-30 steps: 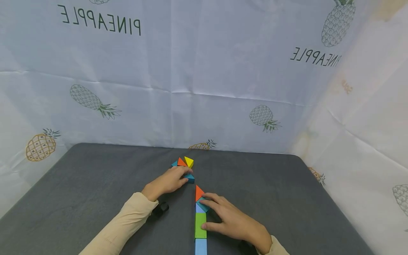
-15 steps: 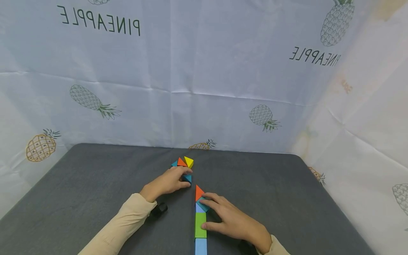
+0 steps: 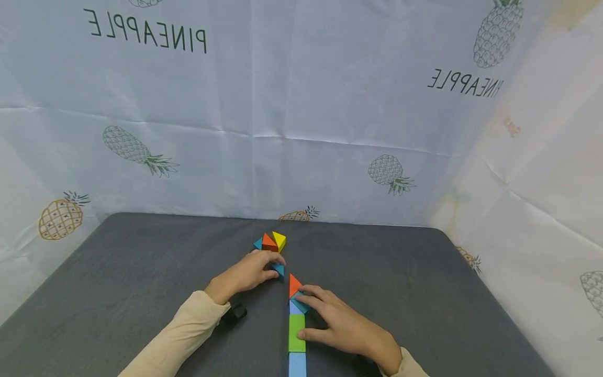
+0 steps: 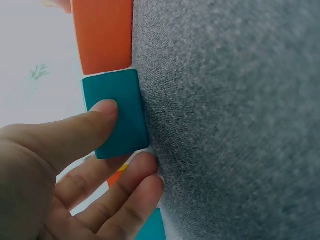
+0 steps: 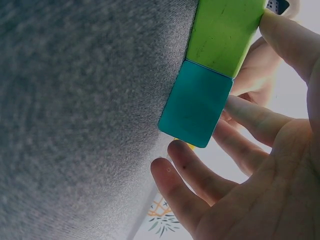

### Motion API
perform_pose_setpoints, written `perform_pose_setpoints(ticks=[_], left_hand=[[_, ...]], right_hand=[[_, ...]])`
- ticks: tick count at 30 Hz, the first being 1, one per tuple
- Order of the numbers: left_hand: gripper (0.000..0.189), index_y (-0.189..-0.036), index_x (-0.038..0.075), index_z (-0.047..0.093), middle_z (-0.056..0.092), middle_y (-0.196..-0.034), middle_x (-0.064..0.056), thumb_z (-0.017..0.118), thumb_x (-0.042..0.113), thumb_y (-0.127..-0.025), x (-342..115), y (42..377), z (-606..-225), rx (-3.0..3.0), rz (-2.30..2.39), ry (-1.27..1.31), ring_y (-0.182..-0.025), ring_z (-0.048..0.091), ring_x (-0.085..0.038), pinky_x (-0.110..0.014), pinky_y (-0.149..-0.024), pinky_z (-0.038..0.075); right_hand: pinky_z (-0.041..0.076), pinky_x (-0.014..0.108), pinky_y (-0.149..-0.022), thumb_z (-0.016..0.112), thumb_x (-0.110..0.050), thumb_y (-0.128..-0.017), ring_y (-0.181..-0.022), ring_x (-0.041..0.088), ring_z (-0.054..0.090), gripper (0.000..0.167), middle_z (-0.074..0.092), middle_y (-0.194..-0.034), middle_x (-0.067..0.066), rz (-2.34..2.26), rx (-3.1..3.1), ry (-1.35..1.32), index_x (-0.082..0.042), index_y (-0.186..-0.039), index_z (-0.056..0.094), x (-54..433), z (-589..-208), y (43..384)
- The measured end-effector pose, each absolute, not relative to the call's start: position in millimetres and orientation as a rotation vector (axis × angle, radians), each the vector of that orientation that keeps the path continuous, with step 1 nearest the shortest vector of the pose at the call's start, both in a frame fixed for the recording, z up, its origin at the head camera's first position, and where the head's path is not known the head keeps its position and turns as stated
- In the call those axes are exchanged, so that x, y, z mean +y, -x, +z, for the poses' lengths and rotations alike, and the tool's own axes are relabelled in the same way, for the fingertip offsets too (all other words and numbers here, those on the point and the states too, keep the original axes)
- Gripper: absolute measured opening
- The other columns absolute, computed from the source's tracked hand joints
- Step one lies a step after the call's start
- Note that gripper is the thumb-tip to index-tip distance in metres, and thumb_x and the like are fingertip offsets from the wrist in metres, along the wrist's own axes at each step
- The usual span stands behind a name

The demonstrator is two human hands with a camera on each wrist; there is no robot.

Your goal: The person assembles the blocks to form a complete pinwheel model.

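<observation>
My left hand (image 3: pixel 245 275) pinches a blue triangular block (image 3: pixel 280 269). The left wrist view shows the thumb on that block's teal face (image 4: pixel 127 90), with fingers behind it. An orange block (image 4: pixel 105 37) lies close beside it there. Nearer to me runs a row of blocks: an orange triangle (image 3: pixel 294 286), a teal triangle (image 3: pixel 300 305), a small lavender-blue piece (image 3: pixel 293 309), a green block (image 3: pixel 297 334) and a light blue block (image 3: pixel 297 365). My right hand (image 3: pixel 346 324) rests along the row's right side, fingertips at the teal triangle and thumb at the green block.
Behind my left hand lie an orange triangular block (image 3: pixel 269 243), a yellow one (image 3: pixel 280 240) and a small blue one (image 3: pixel 257 244). The dark grey table (image 3: pixel 400 277) reaches back to a white pineapple-print cloth (image 3: pixel 311 94).
My left hand has drawn the blue triangular block slightly toward me and turned it, nearer the row's far end, uncovering more of the far orange block. My right hand has stayed put.
</observation>
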State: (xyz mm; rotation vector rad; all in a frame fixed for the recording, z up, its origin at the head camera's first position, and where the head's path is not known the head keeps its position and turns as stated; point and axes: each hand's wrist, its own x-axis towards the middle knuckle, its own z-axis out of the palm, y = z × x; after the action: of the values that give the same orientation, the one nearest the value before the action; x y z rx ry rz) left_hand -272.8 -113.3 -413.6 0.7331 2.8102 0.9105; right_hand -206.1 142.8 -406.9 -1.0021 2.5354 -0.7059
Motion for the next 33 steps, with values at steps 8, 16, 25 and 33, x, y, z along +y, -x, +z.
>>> perform_pose_setpoints(ticks=[8,16,25,33], left_hand=[[0.023,-0.114,0.007,0.069,0.071,-0.113,-0.008,0.069,0.008,-0.091,-118,268,-415,2.795,0.915,-0.805,-0.107,0.066,-0.025,-0.043,-0.090,0.054],[0.023,-0.114,0.007,0.070,0.072,-0.111,-0.006,0.069,0.011,-0.092,-121,262,-416,2.778,0.916,-0.856,-0.101,0.066,-0.021,-0.039,-0.086,0.054],[0.027,-0.118,0.005,0.070,0.072,-0.116,-0.009,0.069,0.010,-0.091,-122,257,-418,2.774,0.918,-0.870,-0.104,0.067,-0.023,-0.039,-0.086,0.055],[0.027,-0.119,0.006,0.072,0.071,-0.118,-0.010,0.069,0.010,-0.092,-124,254,-417,2.738,0.939,-0.887,-0.105,0.067,-0.023,-0.034,-0.084,0.054]], right_hand=[[0.039,0.058,-0.108,0.054,-0.062,-0.093,-0.142,0.029,0.039,0.069,0.033,-0.158,0.000,-0.709,2.536,1.006,-0.025,-0.151,0.042,143,-409,206],[0.040,0.058,-0.107,0.054,-0.062,-0.093,-0.142,0.029,0.039,0.069,0.033,-0.159,0.001,-0.709,2.534,0.997,-0.026,-0.151,0.041,143,-410,207],[0.040,0.058,-0.107,0.053,-0.063,-0.094,-0.142,0.029,0.039,0.069,0.033,-0.159,0.000,-0.709,2.533,0.998,-0.026,-0.151,0.041,143,-411,207],[0.040,0.057,-0.107,0.054,-0.062,-0.094,-0.142,0.029,0.039,0.070,0.033,-0.159,0.001,-0.711,2.530,1.005,-0.024,-0.151,0.041,143,-409,207]])
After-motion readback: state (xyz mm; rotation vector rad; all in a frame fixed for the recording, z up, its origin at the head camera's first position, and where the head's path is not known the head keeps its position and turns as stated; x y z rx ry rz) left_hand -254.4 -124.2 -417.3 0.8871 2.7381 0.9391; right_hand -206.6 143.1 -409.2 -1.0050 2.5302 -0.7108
